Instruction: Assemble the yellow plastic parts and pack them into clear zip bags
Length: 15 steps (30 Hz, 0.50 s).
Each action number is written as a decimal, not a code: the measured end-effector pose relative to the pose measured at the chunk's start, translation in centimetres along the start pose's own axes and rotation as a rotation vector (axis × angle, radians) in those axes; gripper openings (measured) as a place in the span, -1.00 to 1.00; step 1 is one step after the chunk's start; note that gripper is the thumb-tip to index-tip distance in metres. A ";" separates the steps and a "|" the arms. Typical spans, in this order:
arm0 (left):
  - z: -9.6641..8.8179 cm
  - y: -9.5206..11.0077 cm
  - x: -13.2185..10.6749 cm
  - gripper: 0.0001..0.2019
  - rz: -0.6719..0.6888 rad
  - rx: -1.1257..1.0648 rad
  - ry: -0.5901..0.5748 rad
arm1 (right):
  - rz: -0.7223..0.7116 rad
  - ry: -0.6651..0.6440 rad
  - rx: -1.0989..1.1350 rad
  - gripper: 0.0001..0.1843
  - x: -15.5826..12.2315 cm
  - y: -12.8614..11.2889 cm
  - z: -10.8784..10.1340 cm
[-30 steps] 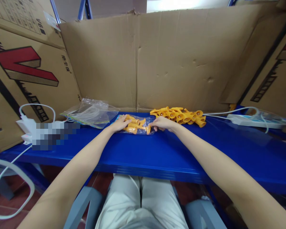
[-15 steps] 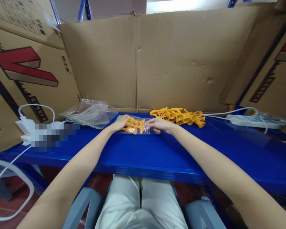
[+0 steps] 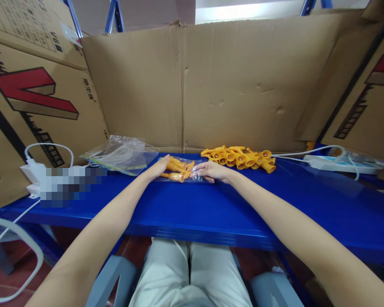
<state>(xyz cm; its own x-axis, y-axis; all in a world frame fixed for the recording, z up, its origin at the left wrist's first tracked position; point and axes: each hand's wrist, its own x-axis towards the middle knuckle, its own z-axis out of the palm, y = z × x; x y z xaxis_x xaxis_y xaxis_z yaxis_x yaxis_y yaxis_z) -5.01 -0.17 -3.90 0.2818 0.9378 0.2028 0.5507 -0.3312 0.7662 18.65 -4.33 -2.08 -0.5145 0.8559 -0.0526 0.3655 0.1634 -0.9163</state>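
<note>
Right hand drawn back onto right end of small clear plastic bag of orange pegs, its grip not discernible, left hand laid flat on bag's left end, grip released, bag lying on blue worktop

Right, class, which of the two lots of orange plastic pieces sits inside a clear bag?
The smaller lot between the left hand and right hand; the larger pile behind it lies loose on the blue table.
</note>
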 end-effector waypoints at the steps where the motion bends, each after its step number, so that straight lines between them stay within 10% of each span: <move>1: -0.1 -0.1 0.0 -0.44 -0.010 0.026 0.028 | -0.007 0.007 0.004 -0.66 0.0 0.0 0.0; 10: -0.4 -1.6 0.8 -0.44 -0.056 0.235 0.126 | -0.034 0.124 -0.198 -0.74 0.5 0.0 0.0; 15: -0.5 -1.5 0.7 -0.45 -0.003 0.259 0.123 | -0.013 0.603 -0.654 -0.80 0.6 0.3 -2.4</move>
<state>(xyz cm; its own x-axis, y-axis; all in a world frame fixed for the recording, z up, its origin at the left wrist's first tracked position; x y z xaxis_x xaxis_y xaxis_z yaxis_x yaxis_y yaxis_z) -6.06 1.09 -4.61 0.1913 0.9392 0.2851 0.7381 -0.3291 0.5890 20.33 -2.58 -1.39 -0.0934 0.9344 0.3436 0.8274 0.2648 -0.4953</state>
